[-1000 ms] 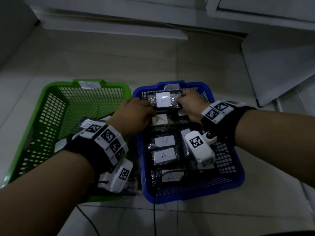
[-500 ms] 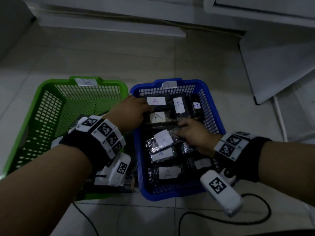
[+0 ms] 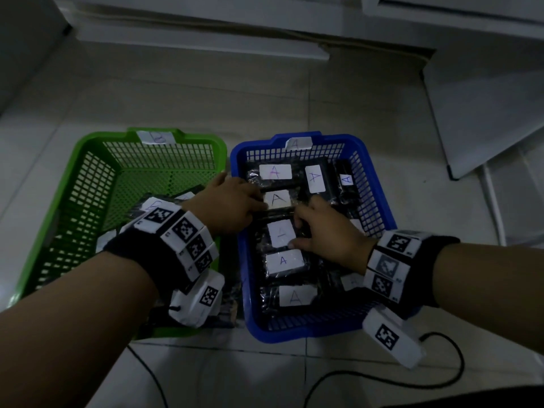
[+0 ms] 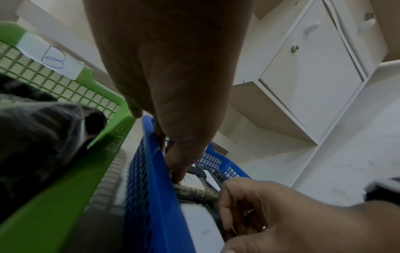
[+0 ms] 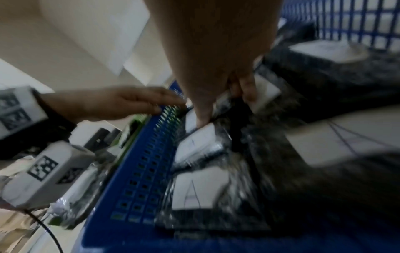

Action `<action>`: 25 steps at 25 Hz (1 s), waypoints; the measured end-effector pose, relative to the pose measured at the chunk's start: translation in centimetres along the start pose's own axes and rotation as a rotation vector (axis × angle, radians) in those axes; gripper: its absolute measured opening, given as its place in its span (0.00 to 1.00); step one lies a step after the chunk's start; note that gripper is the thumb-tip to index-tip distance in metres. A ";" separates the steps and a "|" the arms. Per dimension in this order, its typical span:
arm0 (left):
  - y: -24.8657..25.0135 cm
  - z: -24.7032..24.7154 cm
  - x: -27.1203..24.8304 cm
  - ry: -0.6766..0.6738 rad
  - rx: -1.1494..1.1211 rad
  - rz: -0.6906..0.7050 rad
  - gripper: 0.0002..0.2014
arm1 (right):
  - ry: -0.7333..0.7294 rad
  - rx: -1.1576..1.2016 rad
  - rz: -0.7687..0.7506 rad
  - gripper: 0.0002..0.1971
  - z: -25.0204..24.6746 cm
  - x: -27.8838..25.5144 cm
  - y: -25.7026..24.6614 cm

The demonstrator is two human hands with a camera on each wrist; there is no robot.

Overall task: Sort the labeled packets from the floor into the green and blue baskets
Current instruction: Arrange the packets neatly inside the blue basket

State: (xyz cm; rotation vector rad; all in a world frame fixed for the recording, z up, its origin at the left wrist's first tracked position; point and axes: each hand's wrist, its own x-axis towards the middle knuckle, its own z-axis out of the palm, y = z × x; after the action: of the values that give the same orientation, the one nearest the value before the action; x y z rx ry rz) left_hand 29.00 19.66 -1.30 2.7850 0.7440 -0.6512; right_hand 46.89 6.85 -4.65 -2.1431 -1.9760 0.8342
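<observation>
My right hand [image 3: 329, 235] pinches an A-labelled packet [image 3: 281, 234] midway along the blue basket [image 3: 382, 207]; beyond it, my left hand [image 3: 232, 206] lies flat, fingers straight, on another packet [image 3: 276, 199]. The green basket [image 3: 88, 178] stands alongside.

A white cabinet [image 4: 311, 71] stood on the tiled floor [image 3: 176, 92]; a black cable [image 3: 382, 381] lay looped nearby.

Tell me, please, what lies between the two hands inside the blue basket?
In the head view, one black packet with a white A label lies in the blue basket between the left hand and right hand.
</observation>
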 end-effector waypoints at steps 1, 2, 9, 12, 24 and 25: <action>0.1 0.1 0.0 -0.016 0.009 -0.003 0.22 | 0.014 -0.032 -0.030 0.16 0.3 -0.1 0.1; 0.1 0.1 0.0 -0.020 0.011 -0.004 0.22 | 0.007 -0.061 -0.064 0.14 0.5 0.0 0.2; 0.1 0.1 -0.2 0.053 0.040 0.167 0.18 | -0.193 -0.043 -0.226 0.15 -0.1 -0.1 -0.3; 0.7 0.2 -0.1 -0.101 0.156 0.159 0.18 | -0.295 -0.098 -0.246 0.16 0.4 -0.5 -0.4; 0.1 0.0 -1.3 0.214 -0.086 -0.299 0.40 | -0.063 -0.115 -0.131 0.35 -2.1 7.2 1.2; 0.1 -0.2 -1.2 0.190 -0.090 -0.296 0.41 | -0.062 -0.099 -0.117 0.35 -2.1 7.0 1.1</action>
State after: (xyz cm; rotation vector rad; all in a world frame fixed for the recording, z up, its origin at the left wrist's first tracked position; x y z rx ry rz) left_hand 28.24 19.13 -0.57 2.7036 1.2082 -0.3881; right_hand 48.87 13.89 -5.63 -2.0515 -2.1932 0.8102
